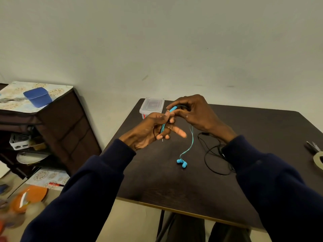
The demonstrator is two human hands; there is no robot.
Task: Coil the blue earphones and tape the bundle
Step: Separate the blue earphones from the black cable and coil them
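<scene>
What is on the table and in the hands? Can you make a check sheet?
Surface: dark table.
Job's things: blue earphones partly coiled, earbuds on the table; tape roll at right edge.
Clutter: clear plastic box; pliers.
Grippers: left hand holds the coil; right hand guides the cord.
Cables: black cable, loose.
Surroundings: cabinet with blue tub.

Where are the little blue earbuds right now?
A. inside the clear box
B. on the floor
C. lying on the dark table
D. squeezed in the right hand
C. The blue earbuds lie on the dark table at the end of the blue cord, which runs up to the hands, where the left hand and the right hand hold the coiled part.
</scene>
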